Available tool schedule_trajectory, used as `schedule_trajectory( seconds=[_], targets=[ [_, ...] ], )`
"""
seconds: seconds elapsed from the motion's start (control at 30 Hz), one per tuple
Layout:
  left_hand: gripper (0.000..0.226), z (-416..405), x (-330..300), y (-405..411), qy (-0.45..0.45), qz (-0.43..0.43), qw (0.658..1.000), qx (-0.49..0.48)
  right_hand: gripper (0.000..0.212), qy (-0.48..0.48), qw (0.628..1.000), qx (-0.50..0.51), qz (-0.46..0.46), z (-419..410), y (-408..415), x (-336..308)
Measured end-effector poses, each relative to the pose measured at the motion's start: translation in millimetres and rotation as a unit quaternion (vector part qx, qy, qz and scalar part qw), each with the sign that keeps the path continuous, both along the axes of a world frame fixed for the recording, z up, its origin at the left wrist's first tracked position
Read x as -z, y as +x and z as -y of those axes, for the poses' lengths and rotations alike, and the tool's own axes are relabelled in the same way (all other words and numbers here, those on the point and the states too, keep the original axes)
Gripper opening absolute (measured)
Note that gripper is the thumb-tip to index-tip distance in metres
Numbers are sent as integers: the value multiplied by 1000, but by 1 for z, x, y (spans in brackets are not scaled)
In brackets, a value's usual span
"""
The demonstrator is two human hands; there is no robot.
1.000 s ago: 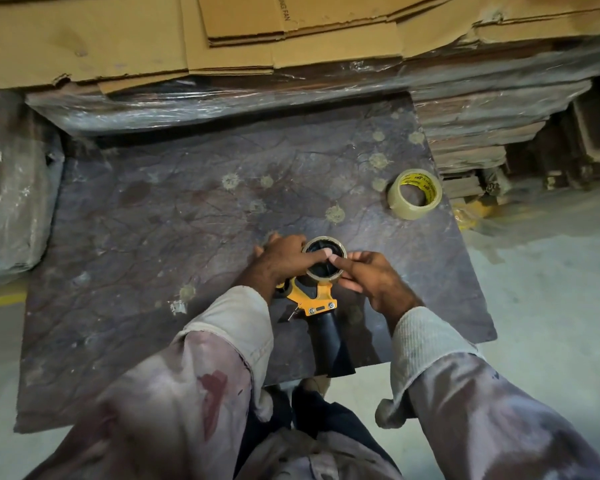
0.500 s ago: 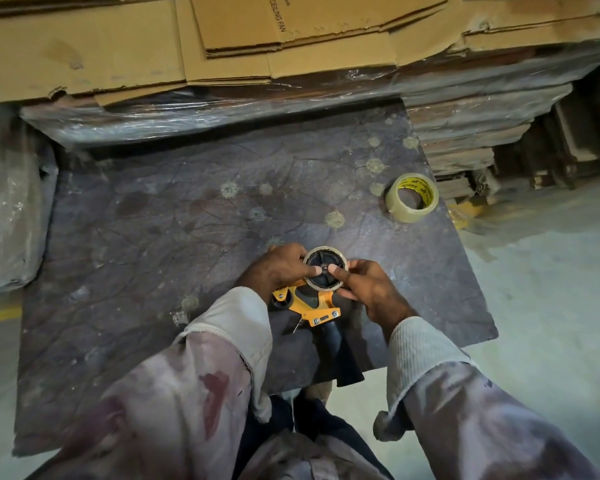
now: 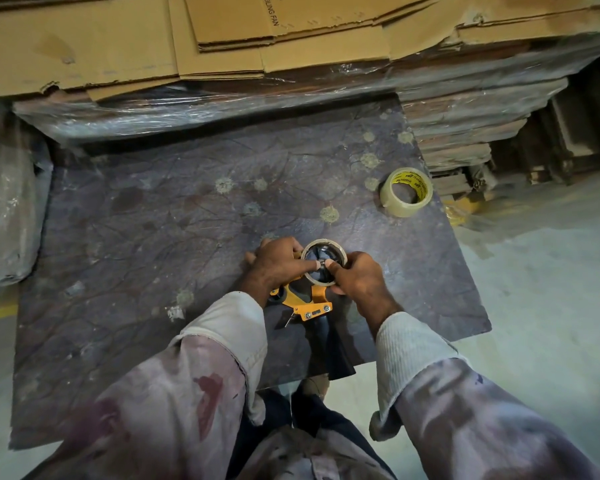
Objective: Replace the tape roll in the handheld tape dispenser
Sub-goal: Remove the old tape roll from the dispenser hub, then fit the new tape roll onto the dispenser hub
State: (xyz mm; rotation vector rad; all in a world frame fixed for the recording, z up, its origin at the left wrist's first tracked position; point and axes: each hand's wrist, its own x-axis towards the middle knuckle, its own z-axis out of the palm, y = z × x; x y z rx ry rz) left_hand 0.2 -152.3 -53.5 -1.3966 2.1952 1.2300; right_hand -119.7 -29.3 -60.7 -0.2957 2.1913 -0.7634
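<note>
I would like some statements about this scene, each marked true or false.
1. Both hands are on the dispenser. True: the left hand and right hand meet at its hub.
2. The ring on the hub is a thick, full roll. False: it is a thin, nearly bare core.
3. A yellow-cored tape roll lies on the slab, apart from the hands. True.
4. The dispenser is held up in the air. False: it lies on the slab.
5. The cardboard lies under the slab. False: it is stacked behind it.
</note>
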Motion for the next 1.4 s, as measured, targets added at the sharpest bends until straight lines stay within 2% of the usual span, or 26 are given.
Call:
schedule_trajectory(
  seconds=[0.07, 0.17, 0.27, 0.3, 0.37, 0.43, 0.53, 0.63, 0.73, 0.8, 0.9, 1.0, 1.1, 1.23, 1.4],
  targets=[
    [51, -2, -2, 1, -21, -11, 1000, -8, 22, 7, 1000, 11, 4, 1, -1, -6],
    [44, -5, -5, 1, -44, -11, 999, -8, 31, 7, 1000, 8, -28, 4, 0, -18],
    [33, -11, -20, -4, -102, 23, 994, 10, 29, 9, 998, -18, -52, 6, 1, -29],
    [31, -12, -28, -6, -104, 26, 994, 7, 29, -5, 999, -11, -38, 6, -1, -32],
    [34, -11, -38, -4, -92, 4, 996, -10, 33, -62, 996, 45, 50, 3, -4, -42],
    [43, -8, -48, 2, -49, -86, 995, -26, 39, -122, 976, 81, 160, -3, -11, -55],
    [50, -7, -68, 16, 50, -262, 963, -37, 38, -167, 951, 63, 254, -14, -23, -77],
    [45, -8, -82, 20, 92, -318, 942, -56, 51, -216, 935, 34, 280, -22, -35, -94],
    [36, -7, -82, 10, 106, -353, 923, -109, 71, -263, 937, -86, 216, -30, -41, -105],
    [31, -4, -78, -2, 111, -352, 920, -132, 56, -271, 939, -145, 154, -31, -44, -107],
    [40, -5, -75, -24, 125, -351, 914, -162, 25, -230, 965, -123, 41, -24, -58, -95],
    [66, -9, -69, -42, 23, -285, 941, -180, 22, -164, 978, -100, -85, -5, -74, -80],
    [63, -19, -60, -40, -11, -249, 952, -175, 23, -102, 976, -93, -167, 20, -87, -68],
    [54, -30, -42, -25, -19, -241, 955, -174, 30, -59, 971, -122, -197, 53, -98, -35],
    [35, -35, -28, -20, -31, -221, 956, -191, 36, -25, 977, -153, -145, 70, -108, -7]
  ],
)
